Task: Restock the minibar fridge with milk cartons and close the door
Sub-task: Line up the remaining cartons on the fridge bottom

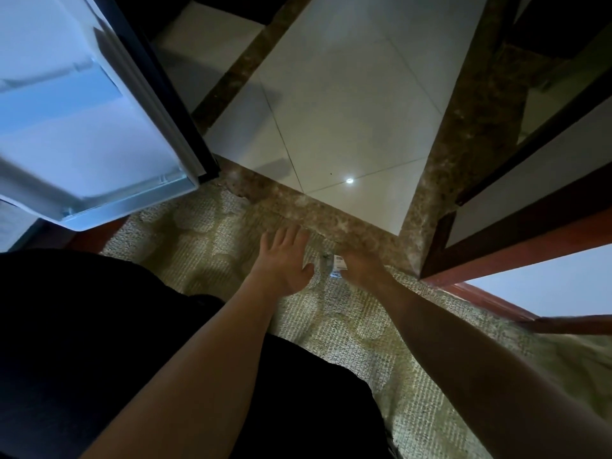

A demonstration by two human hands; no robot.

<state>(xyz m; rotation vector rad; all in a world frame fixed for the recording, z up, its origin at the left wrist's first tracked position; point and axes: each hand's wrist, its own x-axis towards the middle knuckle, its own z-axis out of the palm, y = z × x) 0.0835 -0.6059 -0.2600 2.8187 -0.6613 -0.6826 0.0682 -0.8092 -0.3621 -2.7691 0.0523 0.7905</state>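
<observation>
Carton (337, 267) sits on carpet (381, 359) at frame centre, between both hands. Right hand (362, 270) touches it, grip unclear from blur; left hand (284, 261) spread open, empty, just beside. Fridge door (99, 127) open, upper left.

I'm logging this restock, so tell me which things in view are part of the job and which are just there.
Part of the job:
fridge door, standing open
small carton, blurred, on the carpet between the hands
left hand, open
right hand, at the carton; grip unclear

Just there:
carpet
tiled floor
marble border
wooden frame
</observation>
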